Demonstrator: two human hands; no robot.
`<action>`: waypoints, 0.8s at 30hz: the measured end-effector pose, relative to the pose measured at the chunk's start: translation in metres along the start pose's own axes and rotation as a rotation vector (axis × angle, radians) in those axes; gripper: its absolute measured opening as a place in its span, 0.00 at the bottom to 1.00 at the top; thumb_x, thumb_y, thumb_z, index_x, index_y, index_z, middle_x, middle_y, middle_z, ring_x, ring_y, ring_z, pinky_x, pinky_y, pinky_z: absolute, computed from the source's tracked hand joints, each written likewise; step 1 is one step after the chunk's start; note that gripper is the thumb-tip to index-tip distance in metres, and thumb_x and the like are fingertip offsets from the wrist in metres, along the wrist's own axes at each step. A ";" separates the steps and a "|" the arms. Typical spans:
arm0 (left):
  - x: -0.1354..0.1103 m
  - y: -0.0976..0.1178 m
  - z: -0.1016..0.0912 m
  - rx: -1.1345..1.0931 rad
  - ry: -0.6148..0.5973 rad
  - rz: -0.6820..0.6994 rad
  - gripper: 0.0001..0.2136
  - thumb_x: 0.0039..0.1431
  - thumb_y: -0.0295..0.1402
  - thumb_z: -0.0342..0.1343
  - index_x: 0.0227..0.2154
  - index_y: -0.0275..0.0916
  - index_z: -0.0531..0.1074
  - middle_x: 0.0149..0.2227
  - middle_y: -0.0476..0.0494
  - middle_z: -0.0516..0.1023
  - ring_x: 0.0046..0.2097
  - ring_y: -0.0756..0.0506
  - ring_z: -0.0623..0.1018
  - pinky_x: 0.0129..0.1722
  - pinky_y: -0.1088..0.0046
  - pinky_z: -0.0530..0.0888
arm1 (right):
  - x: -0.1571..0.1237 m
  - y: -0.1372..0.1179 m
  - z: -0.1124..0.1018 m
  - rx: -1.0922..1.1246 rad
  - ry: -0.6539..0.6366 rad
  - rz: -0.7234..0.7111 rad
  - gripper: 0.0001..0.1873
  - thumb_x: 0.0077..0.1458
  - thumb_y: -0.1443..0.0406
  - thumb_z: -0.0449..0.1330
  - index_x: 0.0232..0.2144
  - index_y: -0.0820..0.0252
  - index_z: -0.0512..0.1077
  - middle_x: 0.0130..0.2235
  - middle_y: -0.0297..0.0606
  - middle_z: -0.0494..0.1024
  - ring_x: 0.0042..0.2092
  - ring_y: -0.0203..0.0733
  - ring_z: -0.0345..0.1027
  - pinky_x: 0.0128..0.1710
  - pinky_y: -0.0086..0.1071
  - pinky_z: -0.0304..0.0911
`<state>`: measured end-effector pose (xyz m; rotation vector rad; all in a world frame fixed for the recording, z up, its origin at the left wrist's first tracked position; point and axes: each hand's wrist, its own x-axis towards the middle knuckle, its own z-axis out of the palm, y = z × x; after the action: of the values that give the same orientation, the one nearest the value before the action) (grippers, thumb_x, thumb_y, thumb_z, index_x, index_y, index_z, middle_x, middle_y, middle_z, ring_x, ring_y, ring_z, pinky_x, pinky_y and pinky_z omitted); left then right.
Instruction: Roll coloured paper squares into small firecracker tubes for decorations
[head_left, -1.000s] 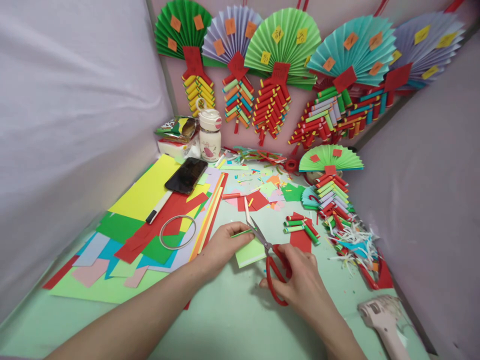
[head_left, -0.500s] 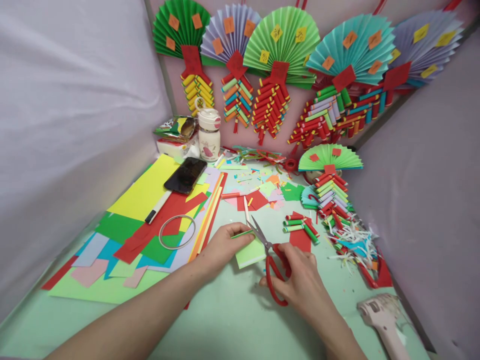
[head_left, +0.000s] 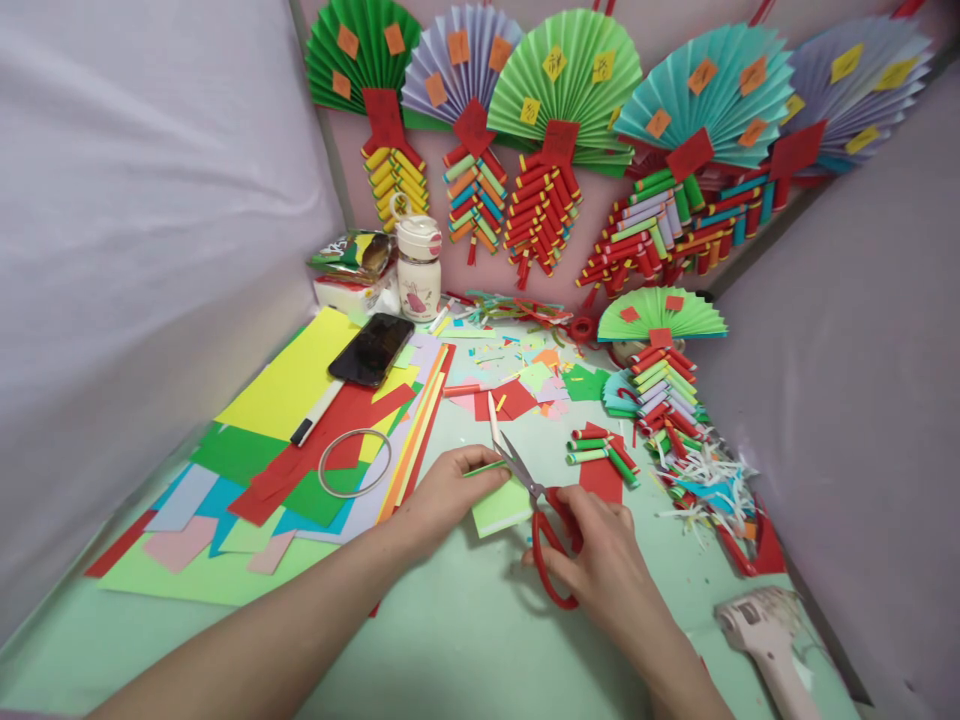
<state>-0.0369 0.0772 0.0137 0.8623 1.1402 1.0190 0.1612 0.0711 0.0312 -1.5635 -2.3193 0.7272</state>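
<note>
My left hand [head_left: 454, 495] pinches a light green paper piece [head_left: 501, 508] by its upper left part, above the table. Red-handled scissors [head_left: 553, 548] are in my right hand [head_left: 604, 545], with fingers through the loops. Their blades point up and left, slightly parted, at the paper's upper edge near my left fingertips. How far the paper lies between the blades I cannot tell. Beyond the blades lies a white pen-like stick [head_left: 493, 415]. Several rolled paper tubes [head_left: 600, 450] in red and green rest on a red sheet [head_left: 602, 485] to the right.
Stacked coloured paper [head_left: 277, 380] covers the left, with a phone [head_left: 371, 350], a marker [head_left: 316, 415] and a ring [head_left: 322, 470] on it. A bottle [head_left: 418, 275] stands behind. Paper fans [head_left: 566, 85] hang at the back. A glue gun [head_left: 765, 640] lies front right.
The scissor blades have closed slightly at the paper's upper edge. My left hand and the paper stay almost in place.
</note>
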 end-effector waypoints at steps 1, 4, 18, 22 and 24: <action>0.000 0.000 0.000 0.000 -0.004 -0.001 0.10 0.50 0.37 0.59 0.33 0.38 0.75 0.34 0.45 0.78 0.34 0.46 0.76 0.36 0.72 0.70 | 0.000 0.000 0.001 0.000 0.002 -0.003 0.15 0.48 0.56 0.61 0.36 0.56 0.64 0.32 0.33 0.72 0.36 0.43 0.64 0.41 0.39 0.52; 0.000 -0.002 0.000 -0.002 -0.012 -0.006 0.10 0.50 0.37 0.59 0.33 0.37 0.75 0.34 0.44 0.78 0.34 0.46 0.76 0.36 0.71 0.70 | 0.000 0.001 0.002 0.002 0.015 -0.017 0.15 0.48 0.56 0.61 0.36 0.55 0.64 0.32 0.34 0.73 0.36 0.44 0.64 0.41 0.38 0.52; 0.001 -0.005 -0.001 0.000 -0.014 -0.006 0.10 0.50 0.38 0.59 0.32 0.38 0.74 0.33 0.46 0.77 0.34 0.46 0.75 0.35 0.72 0.69 | 0.001 0.004 0.003 -0.016 0.021 -0.025 0.13 0.50 0.56 0.60 0.35 0.56 0.64 0.30 0.32 0.72 0.34 0.42 0.65 0.39 0.37 0.52; 0.001 -0.004 -0.001 0.016 -0.002 -0.012 0.11 0.50 0.40 0.60 0.30 0.38 0.73 0.30 0.48 0.76 0.31 0.49 0.74 0.33 0.74 0.68 | 0.002 0.004 0.005 0.007 0.033 -0.014 0.14 0.49 0.55 0.60 0.34 0.56 0.64 0.30 0.31 0.73 0.34 0.42 0.66 0.40 0.37 0.53; 0.000 -0.002 0.000 0.016 0.016 -0.017 0.11 0.49 0.41 0.61 0.30 0.38 0.72 0.29 0.49 0.74 0.30 0.50 0.73 0.31 0.75 0.68 | 0.001 0.005 0.005 0.027 0.082 0.014 0.14 0.49 0.55 0.60 0.34 0.55 0.64 0.29 0.31 0.73 0.33 0.42 0.65 0.40 0.36 0.54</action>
<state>-0.0365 0.0767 0.0116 0.8576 1.1683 1.0059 0.1620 0.0723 0.0244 -1.5698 -2.2336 0.6816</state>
